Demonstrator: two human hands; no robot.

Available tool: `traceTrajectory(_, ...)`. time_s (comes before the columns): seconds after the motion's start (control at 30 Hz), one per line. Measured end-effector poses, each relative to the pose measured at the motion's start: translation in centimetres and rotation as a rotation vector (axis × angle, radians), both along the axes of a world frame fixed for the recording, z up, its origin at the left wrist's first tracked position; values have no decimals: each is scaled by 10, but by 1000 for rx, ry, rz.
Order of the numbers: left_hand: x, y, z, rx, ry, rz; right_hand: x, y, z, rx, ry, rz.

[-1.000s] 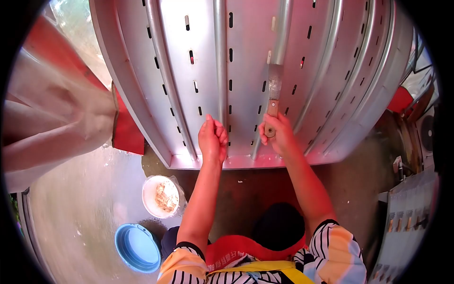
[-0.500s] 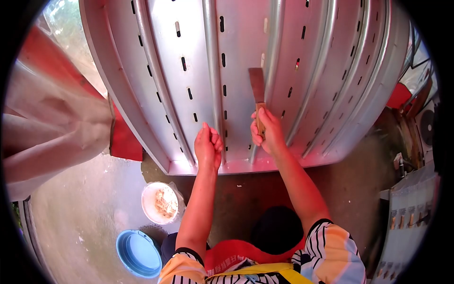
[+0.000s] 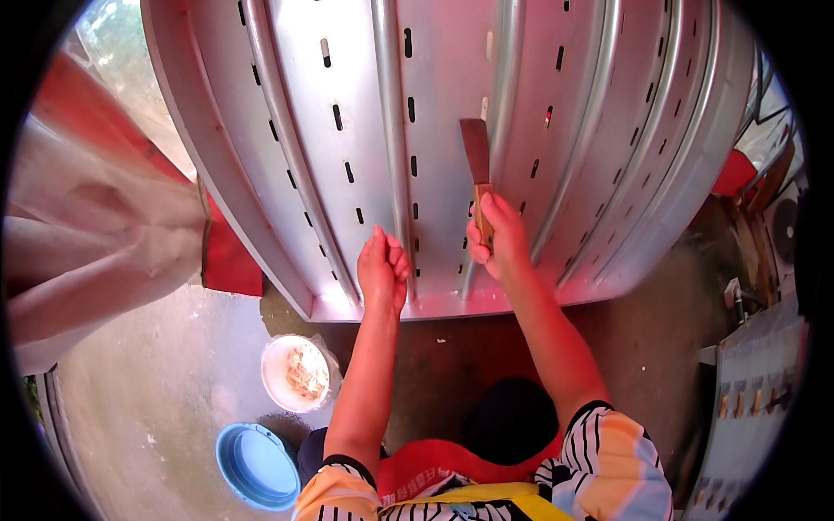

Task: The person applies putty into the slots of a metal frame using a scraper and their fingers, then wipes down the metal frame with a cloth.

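Note:
My right hand [image 3: 499,233] grips the wooden handle of a putty knife [image 3: 476,156], its flat dark blade pointing up and away from me. Behind the blade stretches a large slotted metal panel [image 3: 452,78] with raised ribs and a flanged edge. My left hand [image 3: 382,265] is closed near the panel's lower part, thumb and fingers pressed together. Whatever those fingers may hold is hidden or too small to make out. I cannot tell whether the blade touches the metal.
On the floor at lower left stand a white bucket [image 3: 271,369] with pale scraps inside and a blue basin [image 3: 228,451]. A pale and red tarp [image 3: 113,234] hangs at the left. A metal rack [image 3: 738,434] stands at lower right.
My right hand and the putty knife have shifted slightly to the right, with the blade tilted a little more. My left hand has stayed nearly still.

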State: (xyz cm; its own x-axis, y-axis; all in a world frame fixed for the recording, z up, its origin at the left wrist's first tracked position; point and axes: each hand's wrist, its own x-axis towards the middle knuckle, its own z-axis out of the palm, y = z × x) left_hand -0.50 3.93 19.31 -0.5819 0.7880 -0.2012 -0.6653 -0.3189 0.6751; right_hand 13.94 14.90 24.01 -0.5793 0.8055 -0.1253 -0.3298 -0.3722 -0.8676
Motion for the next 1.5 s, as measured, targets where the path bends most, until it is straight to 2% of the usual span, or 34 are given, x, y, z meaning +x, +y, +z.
traceTrajectory(0.2,7,2,-4,-8,62,1,-1,16,0,210,-77,-74)
traceTrajectory(0.23,6,4,0,-22,159,-10,0,20,-3,272,-108,-86)
traceTrajectory(0.3,10,4,4,-60,343,-36,13,10,-22,234,-212,-75)
traceTrajectory(0.4,15,36,33,-94,846,125,30,-3,-47,177,-254,-61)
traceTrajectory(0.53,27,99,100,-195,1516,331,37,-18,-63,80,-200,-16)
traceTrajectory(0.63,32,149,110,-67,1694,665,48,-23,-61,92,-176,-11)
traceTrajectory(0.73,38,162,117,-252,1717,606,60,-20,-62,125,-158,38)
traceTrajectory(0.93,39,168,119,-292,1873,705,69,-14,-62,103,-154,58)
traceTrajectory(1.03,36,169,120,-382,1881,638,63,-14,-63,118,-146,68)
traceTrajectory(1.13,33,162,119,-242,1727,545,57,-10,-61,141,-150,109)
traceTrajectory(1.23,33,143,115,-187,1368,382,43,1,-50,188,-152,66)
traceTrajectory(1.27,26,140,108,-67,1179,325,39,5,-44,169,-129,60)
traceTrajectory(1.37,24,98,113,-96,673,92,26,17,-18,127,-66,43)
traceTrajectory(1.5,12,55,86,50,324,20,20,12,-18,57,-32,22)
